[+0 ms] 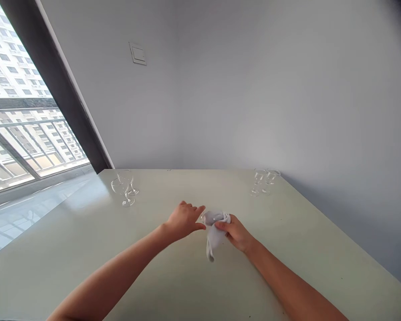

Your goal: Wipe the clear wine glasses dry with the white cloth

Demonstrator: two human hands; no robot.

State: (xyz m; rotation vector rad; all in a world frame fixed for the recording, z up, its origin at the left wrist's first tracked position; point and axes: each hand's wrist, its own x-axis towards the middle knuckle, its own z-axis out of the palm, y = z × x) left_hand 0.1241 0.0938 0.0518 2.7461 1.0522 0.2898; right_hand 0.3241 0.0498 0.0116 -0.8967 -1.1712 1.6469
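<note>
In the head view, my right hand (236,232) grips a white cloth (216,238), whose loose end hangs down over the table. A clear glass (207,218) lies sideways in the cloth, its end pointing toward my left hand; cloth and fingers hide part of it. My left hand (185,219) is just left of that end, thumb and index finger apart. No firm hold by the left hand on the glass is visible.
Two clear stemmed glasses (126,189) stand at the table's far left. Two narrower footed glasses (263,180) stand at the far right. The pale table (173,285) meets grey walls (237,89). A window with a railing (36,133) is on the left.
</note>
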